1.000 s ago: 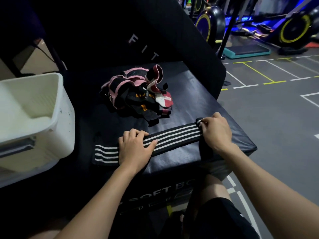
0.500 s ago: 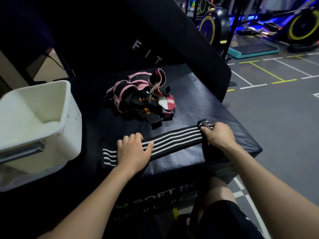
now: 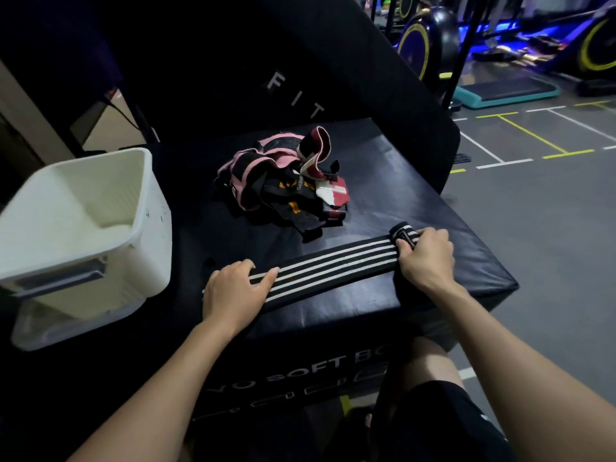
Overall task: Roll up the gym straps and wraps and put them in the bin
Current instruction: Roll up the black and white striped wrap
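Observation:
A long black wrap with white stripes (image 3: 328,266) lies flat across the front of a black soft box (image 3: 416,195). My left hand (image 3: 233,291) presses palm-down on the wrap's left part, fingers spread. My right hand (image 3: 425,256) pinches the wrap's right end, which is curled into a small roll (image 3: 401,235). A tangled pile of pink, black and red straps (image 3: 283,185) sits behind the wrap in the middle of the box. A white plastic bin (image 3: 83,225) stands at the left, and its inside looks bare.
A tall black padded block with white letters (image 3: 293,95) rises behind the box. The box's right edge drops to the grey gym floor (image 3: 550,245). Exercise bikes and a teal step platform (image 3: 506,91) stand far back right. My knee shows below the box front.
The right end of the striped wrap has gone from flat to a small roll under my right hand. Less of the wrap shows left of my left hand.

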